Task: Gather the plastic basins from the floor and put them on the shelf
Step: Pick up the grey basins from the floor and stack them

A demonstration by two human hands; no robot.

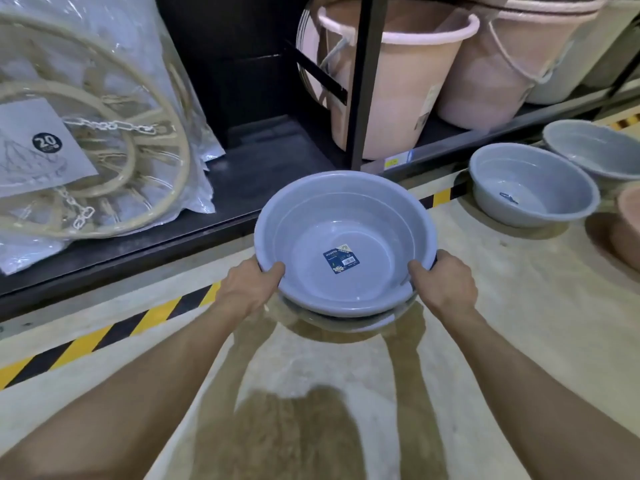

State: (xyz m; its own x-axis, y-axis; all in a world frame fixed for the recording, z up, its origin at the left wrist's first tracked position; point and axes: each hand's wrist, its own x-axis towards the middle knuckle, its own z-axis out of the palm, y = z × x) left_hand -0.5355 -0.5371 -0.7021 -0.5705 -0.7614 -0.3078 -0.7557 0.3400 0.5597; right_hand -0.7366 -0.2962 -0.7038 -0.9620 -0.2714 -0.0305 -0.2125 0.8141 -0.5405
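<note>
Left hand (250, 285) and right hand (444, 283) clamp the nested basins (343, 244) (carrying step), needing a lift onto the shelf (263, 174) just beyond.

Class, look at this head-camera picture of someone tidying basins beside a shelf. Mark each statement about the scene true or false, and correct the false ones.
1. Both hands grip the blue-grey basin by its rim. True: the left hand and the right hand hold opposite sides.
2. The held basin has a dark label inside. True.
3. The held basin is full of water. False: it holds only the label.
4. No other basins remain on the floor. False: a grey basin and another behind it sit there.
5. The pink buckets stand on the floor. False: they are on the shelf.
</note>
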